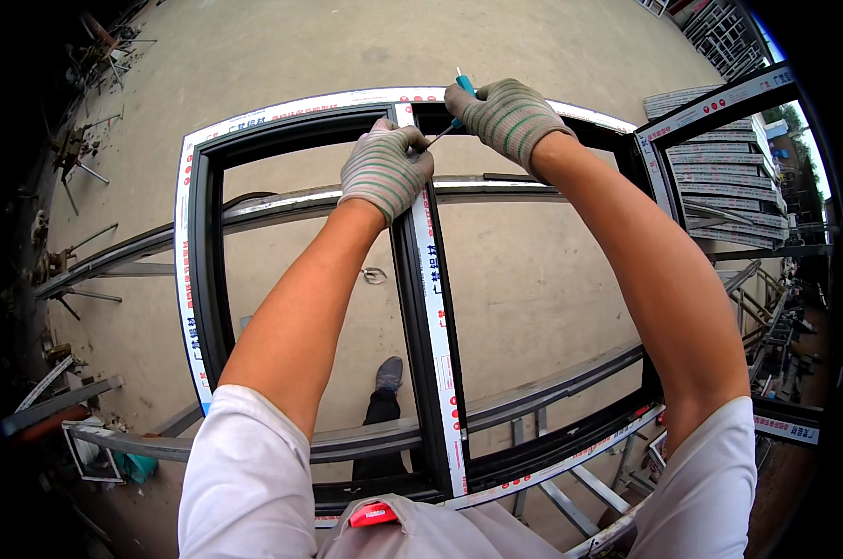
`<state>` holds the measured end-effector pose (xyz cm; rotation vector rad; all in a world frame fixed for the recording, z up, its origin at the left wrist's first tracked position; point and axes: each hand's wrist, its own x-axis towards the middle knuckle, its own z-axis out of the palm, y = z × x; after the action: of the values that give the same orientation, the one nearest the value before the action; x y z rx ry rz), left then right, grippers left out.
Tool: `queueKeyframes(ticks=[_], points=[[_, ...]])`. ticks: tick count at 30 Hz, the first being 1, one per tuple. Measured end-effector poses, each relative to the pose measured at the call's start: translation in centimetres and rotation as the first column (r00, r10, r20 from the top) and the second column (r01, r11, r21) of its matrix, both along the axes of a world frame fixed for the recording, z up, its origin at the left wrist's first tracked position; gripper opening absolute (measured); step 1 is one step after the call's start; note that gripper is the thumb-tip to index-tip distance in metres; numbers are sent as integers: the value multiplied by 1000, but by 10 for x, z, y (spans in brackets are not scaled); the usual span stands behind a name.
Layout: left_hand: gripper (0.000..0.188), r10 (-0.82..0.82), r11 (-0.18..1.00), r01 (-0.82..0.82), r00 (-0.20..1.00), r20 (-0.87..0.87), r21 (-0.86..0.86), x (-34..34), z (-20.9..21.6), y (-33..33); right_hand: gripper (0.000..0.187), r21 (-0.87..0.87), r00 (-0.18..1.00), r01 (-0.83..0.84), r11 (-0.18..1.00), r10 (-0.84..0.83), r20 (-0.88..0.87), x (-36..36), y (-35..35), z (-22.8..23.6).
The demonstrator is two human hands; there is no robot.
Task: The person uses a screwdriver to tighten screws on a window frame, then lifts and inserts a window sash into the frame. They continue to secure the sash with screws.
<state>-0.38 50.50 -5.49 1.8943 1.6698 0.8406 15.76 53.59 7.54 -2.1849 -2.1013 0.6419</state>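
Note:
A dark window frame (190, 270), its faces covered in white printed protective film, lies flat in front of me. Its middle bar (432, 279) runs from the far side towards my body. My right hand (513, 119), in a grey-green striped knit glove, is closed round the teal handle of a screwdriver (465, 86). The shaft slants down and left towards the far end of the bar. There my left hand (386, 170), gloved alike, lies on the bar with its fingers drawn together beside the screwdriver's tip. What those fingers pinch, if anything, is hidden.
Metal rails (291, 207) support the frame from below. An opened sash (727, 102) stands out at the right, beside a stack of film-wrapped profiles (729, 177). Metal stands (76, 149) line the left. My shoe (390, 374) shows on the floor through the frame.

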Motion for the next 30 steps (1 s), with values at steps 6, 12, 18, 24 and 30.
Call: queueKeyframes(ticks=[6,12,18,24,30], points=[[22,14,1000,-14,1000,-5,18,0,2,-2,60,379,642,-766,520,590,489,28,-6,5],[22,-6,1000,6,1000,4,8,0,1,0,55,112,322,-938,328,710,627,41,14,15],[22,-3,998,3,1000,-6,-65,-1,8,-2,33,38,507,-800,598,642,575,26,5,19],[23,5,1000,-5,999,-32,3,0,3,-2,59,108,914,-373,922,344,215,12,-9,8],[23,-2,1000,2,1000,-25,-15,0,2,0,60,-173,995,25,985,-41,-92,-7,-15,21]])
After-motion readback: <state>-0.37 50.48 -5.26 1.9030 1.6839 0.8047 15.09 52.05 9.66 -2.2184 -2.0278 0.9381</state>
